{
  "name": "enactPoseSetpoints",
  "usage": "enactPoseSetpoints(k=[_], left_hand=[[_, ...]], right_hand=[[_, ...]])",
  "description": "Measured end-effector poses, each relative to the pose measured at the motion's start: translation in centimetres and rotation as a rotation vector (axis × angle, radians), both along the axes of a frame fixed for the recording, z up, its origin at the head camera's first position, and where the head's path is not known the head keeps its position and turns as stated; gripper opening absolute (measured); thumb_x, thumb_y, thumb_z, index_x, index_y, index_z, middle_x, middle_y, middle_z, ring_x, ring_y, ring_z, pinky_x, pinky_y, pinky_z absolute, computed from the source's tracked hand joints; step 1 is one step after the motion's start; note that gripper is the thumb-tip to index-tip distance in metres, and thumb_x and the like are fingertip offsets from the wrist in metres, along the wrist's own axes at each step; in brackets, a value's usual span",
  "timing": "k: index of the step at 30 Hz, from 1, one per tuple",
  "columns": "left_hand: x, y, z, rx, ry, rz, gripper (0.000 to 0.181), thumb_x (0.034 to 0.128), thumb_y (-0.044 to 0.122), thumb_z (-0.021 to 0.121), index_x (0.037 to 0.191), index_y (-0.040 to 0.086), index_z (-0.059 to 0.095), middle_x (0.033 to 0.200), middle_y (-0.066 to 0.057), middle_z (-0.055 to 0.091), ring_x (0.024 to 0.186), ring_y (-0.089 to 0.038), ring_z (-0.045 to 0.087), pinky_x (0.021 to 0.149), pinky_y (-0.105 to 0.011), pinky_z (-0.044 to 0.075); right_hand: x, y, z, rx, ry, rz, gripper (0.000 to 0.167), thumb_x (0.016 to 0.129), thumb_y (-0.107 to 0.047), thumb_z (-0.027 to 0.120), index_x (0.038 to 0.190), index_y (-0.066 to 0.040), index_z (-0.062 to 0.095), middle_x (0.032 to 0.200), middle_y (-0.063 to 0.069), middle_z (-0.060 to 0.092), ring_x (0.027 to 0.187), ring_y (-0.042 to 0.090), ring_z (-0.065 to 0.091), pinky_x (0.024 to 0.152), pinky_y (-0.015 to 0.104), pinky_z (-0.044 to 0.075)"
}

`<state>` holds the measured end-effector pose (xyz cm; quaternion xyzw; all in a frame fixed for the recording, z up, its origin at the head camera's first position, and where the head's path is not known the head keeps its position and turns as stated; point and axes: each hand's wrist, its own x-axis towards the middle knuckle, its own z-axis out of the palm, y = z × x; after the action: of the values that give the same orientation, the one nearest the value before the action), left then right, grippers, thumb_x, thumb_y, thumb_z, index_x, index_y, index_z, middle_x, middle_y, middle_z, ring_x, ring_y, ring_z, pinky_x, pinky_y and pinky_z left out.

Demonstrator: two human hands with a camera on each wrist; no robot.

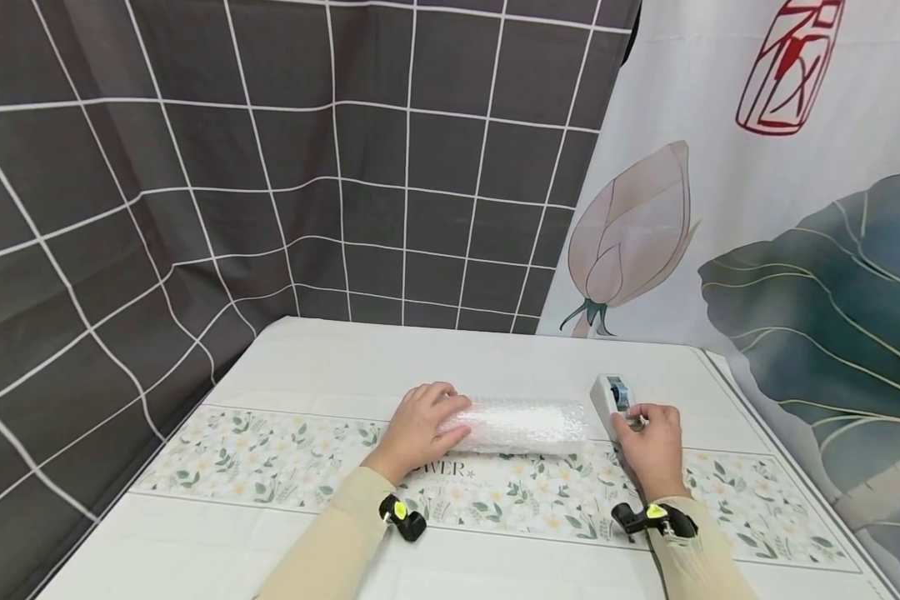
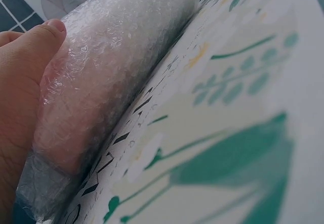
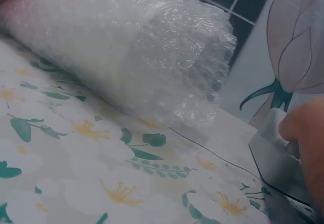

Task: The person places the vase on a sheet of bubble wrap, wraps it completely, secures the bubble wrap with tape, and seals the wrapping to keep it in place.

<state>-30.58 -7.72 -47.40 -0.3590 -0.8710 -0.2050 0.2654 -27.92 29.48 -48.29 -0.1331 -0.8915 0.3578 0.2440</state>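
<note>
A roll of clear bubble wrap (image 1: 525, 425) lies lengthwise across the flowered band of the tablecloth, with something pinkish inside its left end. My left hand (image 1: 420, 427) grips that left end, thumb on the near side; in the left wrist view the thumb of the hand (image 2: 23, 72) presses on the wrap (image 2: 111, 46). Just past the wrap's right end stands a pale tape dispenser (image 1: 606, 398) with a roll of tape in it. My right hand (image 1: 656, 446) has its thumb and fingers pinched at the dispenser's near end. What exactly they pinch is hard to tell.
The white tablecloth (image 1: 345, 358) has a printed band of flowers. Behind it hang a dark grid-patterned curtain (image 1: 450, 150) and, at the right, a white cloth with a printed lotus (image 1: 630, 233). A dark line runs along the table below the dispenser.
</note>
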Motion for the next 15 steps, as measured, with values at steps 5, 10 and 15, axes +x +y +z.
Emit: enactPoseSetpoints(k=[5, 10, 15], left_hand=[[0.06, 0.07, 0.14, 0.03, 0.005, -0.016, 0.034, 0.095, 0.041, 0.065, 0.124, 0.024, 0.068, 0.12, -0.002, 0.059, 0.109, -0.022, 0.057, 0.102, -0.044, 0.044], [-0.01, 0.11, 0.15, 0.04, -0.002, -0.01, 0.034, 0.0951, 0.042, 0.065, 0.123, 0.024, 0.068, 0.12, -0.001, 0.059, 0.109, -0.021, 0.057, 0.102, -0.042, 0.044], [-0.02, 0.09, 0.11, 0.042, -0.002, -0.009, 0.033, 0.0951, 0.042, 0.065, 0.123, 0.023, 0.068, 0.119, -0.001, 0.059, 0.11, -0.021, 0.057, 0.102, -0.043, 0.044]], right_hand=[[0.06, -0.35, -0.11, -0.006, 0.011, -0.002, 0.025, 0.095, -0.016, 0.065, 0.1, 0.004, 0.053, 0.124, 0.026, 0.041, 0.109, 0.042, 0.048, 0.095, 0.059, 0.044], [0.13, -0.58, -0.16, 0.022, 0.072, -0.022, 0.026, 0.094, -0.015, 0.068, 0.092, 0.002, 0.048, 0.117, 0.025, 0.042, 0.102, 0.043, 0.05, 0.085, 0.059, 0.047], [0.4, -0.7, -0.09, 0.02, 0.069, -0.07, 0.035, 0.093, -0.016, 0.072, 0.085, -0.002, 0.04, 0.107, 0.022, 0.04, 0.089, 0.038, 0.047, 0.073, 0.051, 0.041]])
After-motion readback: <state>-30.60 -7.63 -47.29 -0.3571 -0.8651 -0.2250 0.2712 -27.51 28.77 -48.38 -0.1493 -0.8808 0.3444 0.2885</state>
